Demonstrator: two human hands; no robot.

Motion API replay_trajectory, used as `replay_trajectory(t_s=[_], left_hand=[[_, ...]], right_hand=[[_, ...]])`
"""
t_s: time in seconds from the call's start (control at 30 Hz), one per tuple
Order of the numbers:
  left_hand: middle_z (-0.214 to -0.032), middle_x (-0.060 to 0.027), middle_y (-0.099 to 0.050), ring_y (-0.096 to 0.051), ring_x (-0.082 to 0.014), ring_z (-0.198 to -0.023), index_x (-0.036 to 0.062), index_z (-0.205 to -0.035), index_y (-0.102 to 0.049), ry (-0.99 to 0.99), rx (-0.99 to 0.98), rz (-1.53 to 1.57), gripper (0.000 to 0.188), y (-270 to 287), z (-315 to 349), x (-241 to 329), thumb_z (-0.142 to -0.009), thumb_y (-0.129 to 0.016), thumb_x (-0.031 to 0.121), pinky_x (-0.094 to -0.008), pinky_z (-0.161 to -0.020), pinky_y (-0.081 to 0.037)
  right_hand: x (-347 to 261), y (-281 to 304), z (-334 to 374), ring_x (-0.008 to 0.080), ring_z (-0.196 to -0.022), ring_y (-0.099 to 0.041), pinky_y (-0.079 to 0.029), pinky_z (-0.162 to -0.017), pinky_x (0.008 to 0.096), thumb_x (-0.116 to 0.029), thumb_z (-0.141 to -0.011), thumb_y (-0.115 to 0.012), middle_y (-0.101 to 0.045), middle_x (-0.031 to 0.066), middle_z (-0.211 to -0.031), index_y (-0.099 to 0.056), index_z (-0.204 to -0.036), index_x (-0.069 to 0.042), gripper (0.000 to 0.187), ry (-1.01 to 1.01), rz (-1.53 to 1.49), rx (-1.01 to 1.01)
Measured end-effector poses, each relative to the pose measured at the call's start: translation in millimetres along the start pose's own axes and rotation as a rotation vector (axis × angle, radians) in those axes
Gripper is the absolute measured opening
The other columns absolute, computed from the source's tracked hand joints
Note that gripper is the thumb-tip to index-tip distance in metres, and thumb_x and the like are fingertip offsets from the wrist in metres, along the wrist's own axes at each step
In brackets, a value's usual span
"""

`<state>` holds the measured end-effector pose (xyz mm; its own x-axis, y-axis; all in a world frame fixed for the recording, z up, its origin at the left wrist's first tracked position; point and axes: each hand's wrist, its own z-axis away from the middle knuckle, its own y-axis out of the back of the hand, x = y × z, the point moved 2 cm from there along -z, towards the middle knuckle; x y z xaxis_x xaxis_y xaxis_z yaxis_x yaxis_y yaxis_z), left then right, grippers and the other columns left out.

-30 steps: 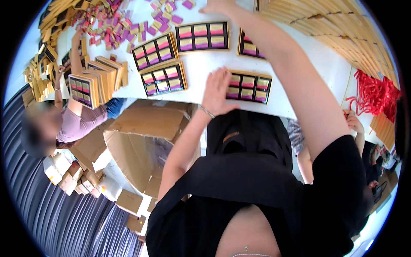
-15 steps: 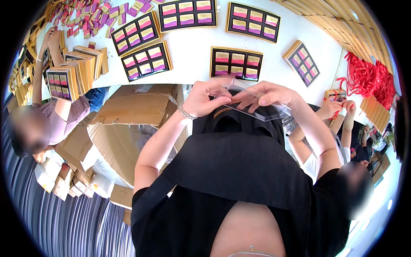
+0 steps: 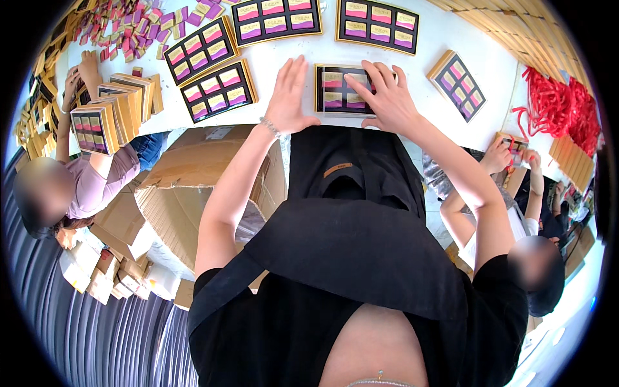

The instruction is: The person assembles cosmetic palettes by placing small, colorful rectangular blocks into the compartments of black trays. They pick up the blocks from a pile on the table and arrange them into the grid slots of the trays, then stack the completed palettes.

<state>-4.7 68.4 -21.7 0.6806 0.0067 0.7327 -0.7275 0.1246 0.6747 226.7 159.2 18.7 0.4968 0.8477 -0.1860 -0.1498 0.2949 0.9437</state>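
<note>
A black-and-gold box (image 3: 345, 88) of small pink, purple and gold wrapped pieces lies at the table's near edge, right in front of me. Its top looks hazier, as if the clear plastic cover lay over it. To the left of the box, my left hand (image 3: 290, 100) is open, fingers stretched forward and thumb pointing at the box's near left corner. My right hand (image 3: 392, 97) is open with fingers spread over the right side of the box, hiding its right column. Whether its fingertips touch the cover or the rim, I cannot tell.
Several similar filled boxes (image 3: 277, 24) stand on the white table (image 3: 284, 53). One box (image 3: 456, 86) sits at the right, near red ribbons (image 3: 548, 106). Loose wrapped pieces (image 3: 148, 29) lie far left. Co-workers (image 3: 100, 180) flank me; a cardboard carton (image 3: 187, 174) stands below the table's left part.
The clear plastic cover has left my hands and appears to be on the box. Both hands moved forward; the left opened beside the box and the right spread over it.
</note>
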Motion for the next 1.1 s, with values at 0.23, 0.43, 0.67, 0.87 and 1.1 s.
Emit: replay_trajectory(t_s=[0.23, 0.43, 0.67, 0.87, 1.1], left_hand=[[-0.149, -0.0032, -0.043, -0.029, -0.0305, -0.143, 0.0084, -0.151, -0.017, -0.01, 0.017, -0.078, 0.127, -21, -1, -8, -0.05, -0.092, 0.023, -0.0537, -0.118, -0.014], [-0.144, -0.0035, -0.048, -0.031, -0.0329, -0.14, 0.0122, -0.15, -0.022, 0.027, -0.051, -0.18, 0.12, -20, -8, -4, -0.051, -0.089, 0.026, -0.0532, -0.118, -0.013], [-0.144, -0.0065, -0.043, -0.034, -0.03, -0.136, 0.0099, -0.152, -0.018, -0.067, -0.007, -0.122, 0.126, -29, -11, -3, -0.053, -0.091, 0.037, -0.0622, -0.113, -0.005], [-0.153, -0.013, -0.033, -0.024, -0.0327, -0.145, 0.004, -0.153, -0.01, -0.063, -0.231, -0.202, 0.131, -14, -11, -3, -0.056, -0.09, 0.039, -0.0593, -0.116, -0.007], [-0.157, -0.016, -0.027, -0.019, -0.0387, -0.147, 0.0039, -0.153, -0.022, -0.275, 0.169, -0.02, 0.104, 5, -57, 16, -0.075, -0.078, 0.045, -0.0575, -0.117, -0.014]], right_hand=[[-7, -21, -15, 0.0327, -0.135, -0.032, -0.021, -0.106, 0.0575, -0.053, -0.061, -0.083, -0.032, 0.0173, -0.15, -0.034, -0.15, -0.027, 0.105, -0.03, -0.039, 0.055], [-12, -23, -3, 0.0357, -0.13, -0.037, -0.029, -0.099, 0.058, -0.051, -0.064, -0.082, -0.035, 0.0193, -0.145, -0.032, -0.151, -0.026, 0.103, -0.094, -0.083, 0.082], [-14, -19, 0, 0.0328, -0.133, -0.036, -0.024, -0.103, 0.0605, -0.052, -0.055, -0.086, -0.037, 0.016, -0.144, -0.035, -0.15, -0.026, 0.111, -0.049, -0.113, 0.127], [-19, -32, 2, 0.0325, -0.133, -0.036, -0.024, -0.1, 0.0674, -0.049, -0.058, -0.086, -0.036, 0.0139, -0.146, -0.03, -0.151, -0.032, 0.109, -0.119, -0.064, 0.133], [0, -15, 21, 0.0342, -0.129, -0.038, -0.027, -0.098, 0.0593, -0.038, -0.056, -0.082, -0.039, 0.0168, -0.144, -0.038, -0.148, -0.029, 0.102, -0.112, -0.246, 0.162]])
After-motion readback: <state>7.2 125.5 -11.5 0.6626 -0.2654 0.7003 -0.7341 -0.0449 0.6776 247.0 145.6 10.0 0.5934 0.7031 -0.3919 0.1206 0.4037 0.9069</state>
